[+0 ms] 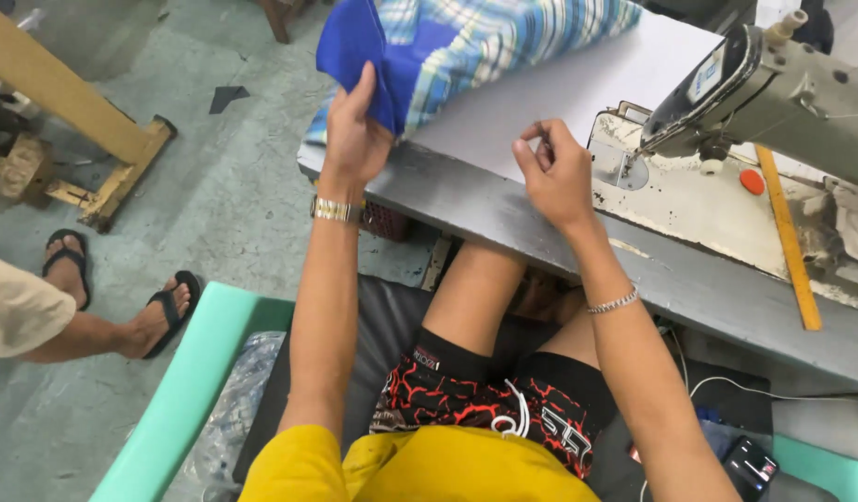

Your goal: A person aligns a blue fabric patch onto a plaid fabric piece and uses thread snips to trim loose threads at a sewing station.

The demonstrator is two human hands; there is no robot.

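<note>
My left hand grips the blue edge of a folded blue and plaid cloth and lifts it off the left end of the grey sewing table. Over the table's white top, my right hand is curled with thumb and fingers pinched together; what it pinches, if anything, is too small to see. It hovers just left of the sewing machine and its worn base plate.
A yellow ruler lies on the machine bed beside an orange disc. Another person's sandalled feet rest on the concrete floor at left. A wooden stand is further left. I sit on a green-edged bench; a phone lies lower right.
</note>
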